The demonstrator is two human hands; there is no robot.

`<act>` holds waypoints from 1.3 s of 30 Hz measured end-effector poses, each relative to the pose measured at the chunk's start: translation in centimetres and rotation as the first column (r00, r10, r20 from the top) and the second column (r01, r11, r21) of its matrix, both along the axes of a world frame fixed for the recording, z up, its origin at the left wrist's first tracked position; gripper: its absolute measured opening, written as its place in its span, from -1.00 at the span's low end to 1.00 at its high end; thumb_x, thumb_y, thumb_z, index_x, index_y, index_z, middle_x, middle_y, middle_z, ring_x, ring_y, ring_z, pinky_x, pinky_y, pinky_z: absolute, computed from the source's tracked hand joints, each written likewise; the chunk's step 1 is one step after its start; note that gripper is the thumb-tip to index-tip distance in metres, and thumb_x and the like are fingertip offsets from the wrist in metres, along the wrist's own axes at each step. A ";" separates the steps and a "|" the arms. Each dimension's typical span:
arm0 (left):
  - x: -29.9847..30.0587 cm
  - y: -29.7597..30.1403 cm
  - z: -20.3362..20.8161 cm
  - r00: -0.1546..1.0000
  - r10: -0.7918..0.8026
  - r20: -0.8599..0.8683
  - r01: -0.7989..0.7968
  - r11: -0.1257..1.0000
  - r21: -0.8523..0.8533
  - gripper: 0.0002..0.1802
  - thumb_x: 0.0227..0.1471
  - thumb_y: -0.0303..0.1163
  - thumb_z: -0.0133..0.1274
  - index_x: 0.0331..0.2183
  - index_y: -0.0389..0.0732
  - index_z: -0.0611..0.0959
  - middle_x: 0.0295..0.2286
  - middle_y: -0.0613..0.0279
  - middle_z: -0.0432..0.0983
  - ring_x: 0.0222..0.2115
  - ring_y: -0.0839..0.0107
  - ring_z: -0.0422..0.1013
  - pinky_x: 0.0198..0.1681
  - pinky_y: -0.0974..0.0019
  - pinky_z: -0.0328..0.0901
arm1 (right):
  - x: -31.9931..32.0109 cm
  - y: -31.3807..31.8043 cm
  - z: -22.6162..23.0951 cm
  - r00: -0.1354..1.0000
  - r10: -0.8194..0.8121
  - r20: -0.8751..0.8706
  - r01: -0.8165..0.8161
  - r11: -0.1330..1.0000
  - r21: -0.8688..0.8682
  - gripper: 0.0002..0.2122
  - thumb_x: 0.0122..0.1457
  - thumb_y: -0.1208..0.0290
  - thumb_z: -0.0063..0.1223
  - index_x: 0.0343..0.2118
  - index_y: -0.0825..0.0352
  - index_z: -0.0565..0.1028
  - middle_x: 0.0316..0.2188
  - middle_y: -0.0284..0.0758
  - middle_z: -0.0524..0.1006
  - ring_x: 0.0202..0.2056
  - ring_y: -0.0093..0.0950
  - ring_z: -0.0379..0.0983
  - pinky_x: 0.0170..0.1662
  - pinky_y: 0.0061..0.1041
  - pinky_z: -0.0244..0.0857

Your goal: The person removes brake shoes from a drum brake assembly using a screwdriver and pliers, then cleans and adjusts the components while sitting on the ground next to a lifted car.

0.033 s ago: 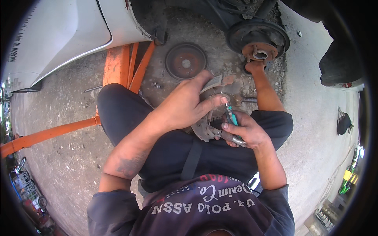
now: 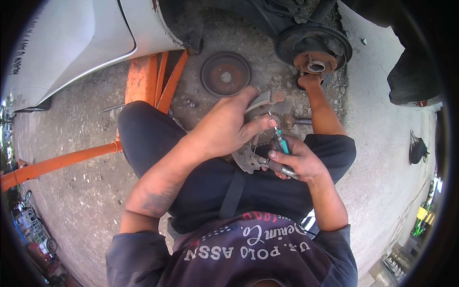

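My left hand [image 2: 229, 122] is closed around a curved, dusty brake shoe [image 2: 246, 160] above my lap, its thumb pointing right toward the pliers' tip. Pliers with teal-and-black handles [image 2: 281, 143] are gripped in my right hand [image 2: 303, 158], jaws close to my left thumb. Below them a grey, rod-like metal piece [image 2: 282, 168] runs from the shoe's lower end under my right fingers; how it is joined I cannot tell. My left hand covers the middle of the shoe.
A rusty brake drum [image 2: 213, 79] lies on the ground ahead. Beyond my foot hangs a wheel hub [image 2: 311, 60] with its round backing plate. An orange stand [image 2: 141, 79] is beside the white car body [image 2: 71, 43]. Small nuts [image 2: 191, 103] lie near my knee.
Both hands have barely moved; the brake shoe and pliers have shifted very slightly, still in the same grips.
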State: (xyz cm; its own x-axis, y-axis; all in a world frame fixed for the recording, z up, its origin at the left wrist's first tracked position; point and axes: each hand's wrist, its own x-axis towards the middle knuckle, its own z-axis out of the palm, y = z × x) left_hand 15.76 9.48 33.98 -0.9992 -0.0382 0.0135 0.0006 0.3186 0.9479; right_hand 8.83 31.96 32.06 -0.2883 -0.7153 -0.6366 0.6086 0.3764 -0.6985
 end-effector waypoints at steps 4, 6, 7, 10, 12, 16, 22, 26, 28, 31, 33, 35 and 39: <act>-0.5 0.1 0.1 0.998 -0.027 0.059 0.028 0.999 -0.019 -0.45 0.16 -0.08 0.11 -0.09 -0.42 0.48 -0.43 -0.12 0.54 -0.39 0.06 0.54 -0.32 0.19 0.36 | 0.7 0.0 0.4 0.993 0.047 -0.109 -0.051 0.998 -0.033 -0.79 0.21 0.42 0.15 -0.34 0.35 0.32 -0.64 -0.35 0.39 -0.67 -0.60 0.33 -0.65 -0.58 0.18; -0.6 -0.2 0.3 0.997 -0.065 0.045 0.066 0.997 -0.025 -0.48 0.17 -0.10 0.10 -0.12 -0.41 0.50 -0.43 -0.10 0.54 -0.39 0.04 0.54 -0.33 0.18 0.36 | 1.4 0.1 0.5 0.984 0.051 -0.170 -0.065 0.995 -0.078 -0.79 0.21 0.44 0.15 -0.36 0.34 0.30 -0.64 -0.36 0.38 -0.68 -0.60 0.33 -0.65 -0.59 0.17; -0.6 -0.2 0.4 0.995 -0.086 0.046 0.086 0.996 -0.016 -0.50 0.17 -0.11 0.10 -0.13 -0.41 0.51 -0.43 -0.09 0.55 -0.40 0.02 0.54 -0.33 0.18 0.36 | 1.8 0.0 0.5 0.981 0.041 -0.188 -0.060 0.993 -0.099 -0.79 0.21 0.44 0.15 -0.36 0.33 0.30 -0.64 -0.36 0.38 -0.68 -0.60 0.33 -0.66 -0.59 0.17; -0.3 0.3 0.5 0.996 -0.039 0.075 0.045 0.997 -0.068 -0.52 0.17 -0.10 0.11 -0.17 -0.40 0.53 -0.46 -0.04 0.55 -0.44 0.04 0.55 -0.38 0.20 0.37 | 3.5 -0.2 0.1 0.987 -0.114 -0.110 0.101 0.988 -0.117 -0.81 0.21 0.47 0.14 -0.36 0.33 0.31 -0.63 -0.35 0.40 -0.68 -0.61 0.32 -0.66 -0.59 0.16; 0.5 1.0 0.5 0.984 0.061 -0.165 -0.087 0.984 -0.154 -0.52 0.14 -0.08 0.14 -0.21 -0.38 0.54 -0.48 -0.02 0.54 -0.45 0.07 0.56 -0.40 0.22 0.38 | 4.8 -0.4 -0.3 0.962 -0.272 0.014 0.272 0.957 -0.103 -0.81 0.20 0.49 0.14 -0.36 0.32 0.30 -0.61 -0.33 0.41 -0.68 -0.61 0.32 -0.66 -0.60 0.16; 0.4 1.3 -0.4 0.908 0.045 -0.416 -0.154 0.960 -0.234 -0.48 0.05 -0.02 0.22 -0.26 -0.34 0.56 -0.50 0.02 0.55 -0.46 0.13 0.57 -0.42 0.26 0.41 | 6.5 -0.4 -1.5 0.866 -0.477 0.149 0.491 0.868 -0.079 -0.82 0.21 0.49 0.13 -0.29 0.30 0.32 -0.55 -0.17 0.49 -0.69 -0.58 0.31 -0.66 -0.62 0.16; -0.2 -0.1 -0.9 0.870 -0.127 -0.476 0.008 0.970 -0.243 -0.42 -0.17 -0.02 0.37 -0.27 -0.30 0.61 -0.46 0.09 0.57 -0.46 0.18 0.57 -0.41 0.27 0.41 | 7.5 -0.6 -2.2 0.865 -0.485 0.129 0.501 0.851 -0.161 -0.74 0.23 0.45 0.09 -0.09 0.40 0.34 -0.55 -0.27 0.46 -0.66 -0.61 0.29 -0.63 -0.63 0.15; -0.2 0.2 -1.7 0.851 -0.129 -0.510 0.043 0.983 -0.177 -0.42 -0.25 -0.05 0.41 -0.27 -0.27 0.63 -0.44 0.11 0.56 -0.44 0.24 0.55 -0.36 0.26 0.42 | 7.8 -0.6 -1.7 0.921 -0.389 0.027 0.389 0.914 -0.111 -0.74 0.26 0.37 0.06 -0.11 0.42 0.35 -0.56 -0.24 0.49 -0.67 -0.64 0.28 -0.63 -0.65 0.15; -0.6 0.4 -2.5 0.844 -0.086 -0.529 0.006 0.989 -0.150 -0.36 -0.28 -0.01 0.43 -0.26 -0.29 0.61 -0.44 0.13 0.56 -0.44 0.33 0.54 -0.35 0.28 0.41 | 7.7 -0.9 -1.5 0.918 -0.390 -0.070 0.384 0.919 -0.086 -0.77 0.25 0.38 0.08 -0.17 0.41 0.36 -0.57 -0.25 0.50 -0.68 -0.64 0.28 -0.64 -0.65 0.15; -0.8 1.3 -3.7 0.985 0.091 -0.147 -0.053 0.968 0.246 -0.19 -0.33 0.20 0.41 -0.25 -0.32 0.58 -0.43 0.11 0.56 -0.40 0.37 0.54 -0.32 0.31 0.40 | 7.1 -1.3 -1.3 0.885 -0.449 -0.126 0.443 0.893 -0.074 -0.82 0.24 0.42 0.08 -0.31 0.36 0.32 -0.60 -0.27 0.48 -0.70 -0.65 0.28 -0.66 -0.63 0.15; -1.1 2.0 -4.3 0.970 0.149 -0.190 -0.105 0.969 0.225 -0.16 -0.30 0.27 0.37 -0.28 -0.34 0.59 -0.47 0.10 0.56 -0.43 0.35 0.55 -0.36 0.27 0.40 | 6.9 -1.3 -1.2 0.883 -0.445 -0.148 0.438 0.896 -0.074 -0.83 0.24 0.43 0.07 -0.34 0.35 0.31 -0.62 -0.27 0.47 -0.71 -0.64 0.26 -0.67 -0.63 0.13; -1.3 1.9 -4.5 0.951 0.094 -0.294 -0.070 0.993 0.092 -0.21 -0.25 0.24 0.36 -0.31 -0.36 0.59 -0.51 0.11 0.56 -0.45 0.37 0.54 -0.39 0.27 0.40 | 6.9 -1.0 -1.1 0.914 -0.393 -0.103 0.387 0.919 -0.072 -0.83 0.24 0.44 0.06 -0.35 0.35 0.31 -0.63 -0.26 0.46 -0.72 -0.64 0.26 -0.68 -0.63 0.12; -1.5 0.2 -3.9 0.868 0.038 -0.495 -0.144 0.973 -0.178 -0.34 -0.08 0.15 0.28 -0.34 -0.36 0.61 -0.58 0.18 0.54 -0.54 0.46 0.50 -0.51 0.31 0.37 | 6.8 0.0 -1.6 0.900 -0.435 0.022 0.436 0.897 -0.075 -0.83 0.22 0.45 0.08 -0.38 0.34 0.30 -0.66 -0.25 0.44 -0.73 -0.63 0.26 -0.68 -0.61 0.11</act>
